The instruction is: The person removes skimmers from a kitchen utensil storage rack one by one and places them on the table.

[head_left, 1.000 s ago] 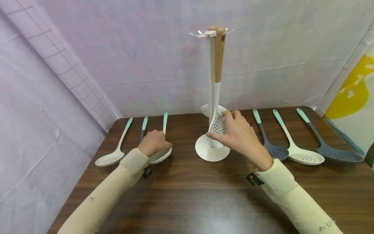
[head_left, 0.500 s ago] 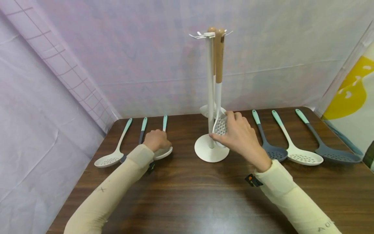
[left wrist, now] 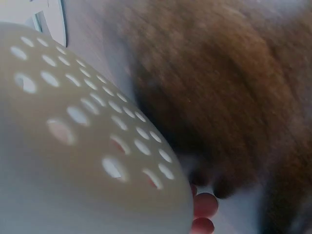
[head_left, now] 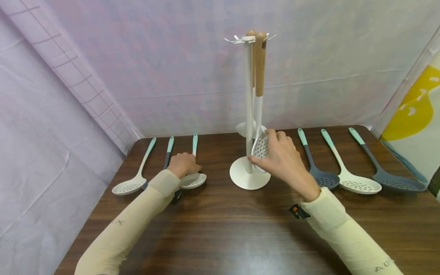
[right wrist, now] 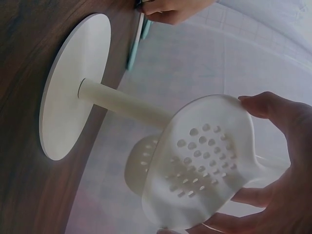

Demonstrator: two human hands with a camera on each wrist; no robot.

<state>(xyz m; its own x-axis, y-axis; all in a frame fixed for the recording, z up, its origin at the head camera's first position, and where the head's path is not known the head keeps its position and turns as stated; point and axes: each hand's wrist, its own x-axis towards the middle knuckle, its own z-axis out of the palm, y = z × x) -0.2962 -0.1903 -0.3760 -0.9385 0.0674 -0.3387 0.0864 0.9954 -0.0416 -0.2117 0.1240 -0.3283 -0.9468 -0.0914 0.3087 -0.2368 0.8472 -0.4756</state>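
My left hand (head_left: 183, 165) holds a white skimmer (head_left: 193, 181) with a mint handle by its neck, at the table's left. In the left wrist view its holed bowl (left wrist: 92, 112) looms close, with several fingertips (left wrist: 205, 205) beside the rim. A white stand (head_left: 248, 114) with a round base (head_left: 245, 179) rises at the middle. From its top hooks hangs a white skimmer (head_left: 260, 147) with a wooden handle. My right hand (head_left: 283, 154) grips this skimmer's bowl between thumb and fingers, which the right wrist view confirms. Another white holed utensil (right wrist: 139, 165) hangs behind it.
Left of my left hand lie a white skimmer (head_left: 128, 186) and a mostly hidden grey utensil (head_left: 168, 151). To the right are a grey skimmer (head_left: 323, 176), a white one (head_left: 361, 183) and another grey one (head_left: 398, 182). A cloth backdrop (head_left: 172, 68) stands behind the table.
The skimmer in my left hand has turned, its bowl now facing up more and reaching slightly farther right. The hanging skimmer in my right hand has shifted a little to the right.
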